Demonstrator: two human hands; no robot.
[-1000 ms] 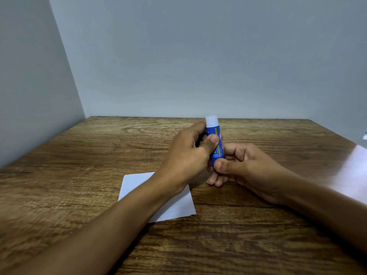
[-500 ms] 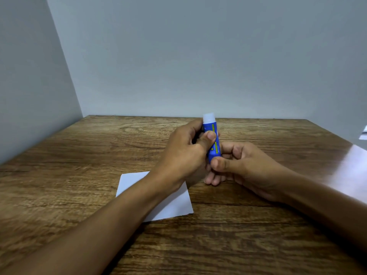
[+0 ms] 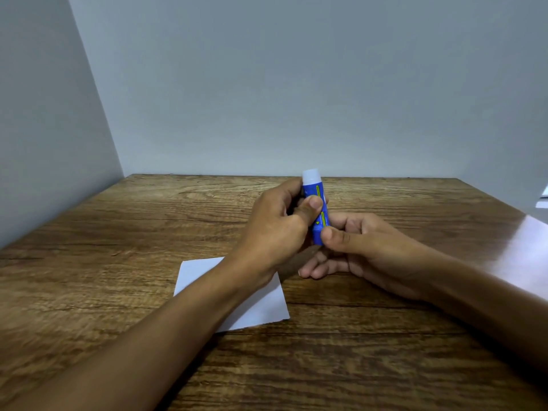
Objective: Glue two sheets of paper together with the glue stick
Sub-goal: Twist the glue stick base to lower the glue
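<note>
A blue glue stick [image 3: 318, 203] with a white top stands nearly upright above the middle of the wooden table [image 3: 118, 232]. My left hand [image 3: 274, 229] grips its upper body, thumb across the label. My right hand [image 3: 358, 247] pinches its lower end between thumb and fingers. White paper [image 3: 261, 307] lies flat on the table below my left wrist, which hides part of it. I cannot tell whether it is one sheet or two.
Grey walls close the table at the back and on the left. A bright glare patch [image 3: 522, 256] lies on the table's right side.
Both hands keep their hold on the glue stick. My right thumb has shifted slightly on its lower end. The paper has not moved.
</note>
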